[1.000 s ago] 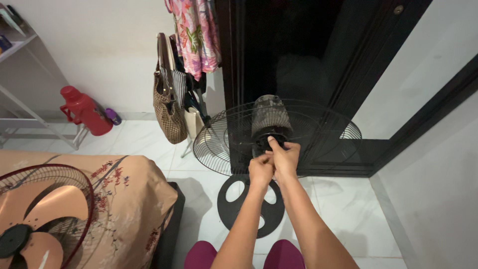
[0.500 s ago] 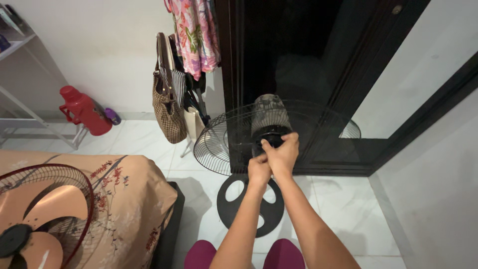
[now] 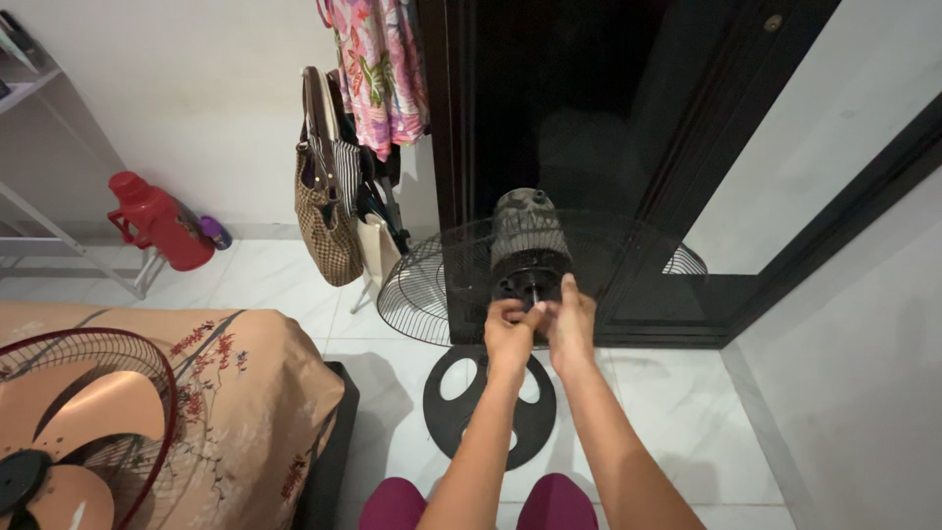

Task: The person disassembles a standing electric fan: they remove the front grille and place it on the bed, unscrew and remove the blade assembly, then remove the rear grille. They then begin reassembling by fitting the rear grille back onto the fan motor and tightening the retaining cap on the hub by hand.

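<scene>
Hands (image 3: 540, 329) before fan grille (image 3: 422, 285)

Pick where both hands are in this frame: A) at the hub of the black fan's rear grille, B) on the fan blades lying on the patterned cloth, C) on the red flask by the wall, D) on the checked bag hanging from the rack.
A: the left hand and right hand meet at the hub in the middle of the black fan grille, below the motor housing.

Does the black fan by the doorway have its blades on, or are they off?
Off. Only the rear grille and bare motor hub show where both hands work; a blade set lies apart.
</scene>
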Tool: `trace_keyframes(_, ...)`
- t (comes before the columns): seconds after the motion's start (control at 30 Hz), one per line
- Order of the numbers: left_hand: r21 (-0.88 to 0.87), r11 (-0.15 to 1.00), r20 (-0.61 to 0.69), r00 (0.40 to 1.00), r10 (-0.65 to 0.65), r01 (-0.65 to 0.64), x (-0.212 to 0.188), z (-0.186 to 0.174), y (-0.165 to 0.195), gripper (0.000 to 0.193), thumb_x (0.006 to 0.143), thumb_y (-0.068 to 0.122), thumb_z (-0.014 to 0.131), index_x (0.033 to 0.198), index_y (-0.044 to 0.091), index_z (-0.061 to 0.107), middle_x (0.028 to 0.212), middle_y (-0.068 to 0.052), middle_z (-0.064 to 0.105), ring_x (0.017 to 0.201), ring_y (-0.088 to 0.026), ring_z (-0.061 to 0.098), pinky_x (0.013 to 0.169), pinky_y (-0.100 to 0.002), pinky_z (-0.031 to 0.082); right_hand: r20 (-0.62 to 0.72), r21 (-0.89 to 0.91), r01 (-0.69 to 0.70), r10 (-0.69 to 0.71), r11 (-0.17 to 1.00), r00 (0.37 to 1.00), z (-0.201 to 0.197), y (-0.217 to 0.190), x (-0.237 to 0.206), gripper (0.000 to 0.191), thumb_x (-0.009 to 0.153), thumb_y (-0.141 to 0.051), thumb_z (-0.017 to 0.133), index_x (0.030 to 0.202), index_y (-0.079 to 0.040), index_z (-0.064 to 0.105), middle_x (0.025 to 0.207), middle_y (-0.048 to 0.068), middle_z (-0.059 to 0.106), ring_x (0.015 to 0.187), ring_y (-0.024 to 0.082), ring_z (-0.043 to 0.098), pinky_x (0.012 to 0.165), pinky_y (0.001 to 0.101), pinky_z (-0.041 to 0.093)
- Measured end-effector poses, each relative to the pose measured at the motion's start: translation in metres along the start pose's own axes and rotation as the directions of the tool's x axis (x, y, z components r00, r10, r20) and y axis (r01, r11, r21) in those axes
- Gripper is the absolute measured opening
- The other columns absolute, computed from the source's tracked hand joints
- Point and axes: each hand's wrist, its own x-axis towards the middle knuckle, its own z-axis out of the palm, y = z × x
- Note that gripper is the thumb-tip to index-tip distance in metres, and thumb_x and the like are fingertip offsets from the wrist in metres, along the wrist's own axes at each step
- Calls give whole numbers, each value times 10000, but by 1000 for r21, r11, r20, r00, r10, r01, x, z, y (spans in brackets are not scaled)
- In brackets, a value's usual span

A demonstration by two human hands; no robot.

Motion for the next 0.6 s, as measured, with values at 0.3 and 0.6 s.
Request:
trace_keyframes(0.3,-153,983,32,994,106,-99,1,4,-3,671,802,120,772,1417,38,517,944,-78,712,802,-131,700,709,-266,567,129,55,-97,89,994,988,-3,7,14,370,974,-300,677,1093,41,597,852,153,691,748,233,705,663,360,610)
trace_keyframes(0.6,14,998,-9,998,65,-64,-2,3,2,635,799,142,840,1368,44,577,956,-70,676,741,-119,643,674,-286,549,-81,-216,237,-260,947,962,14,3,0,394,833,-226,844,1011,-38,547,842,96,669,653,139,625,587,282,535)
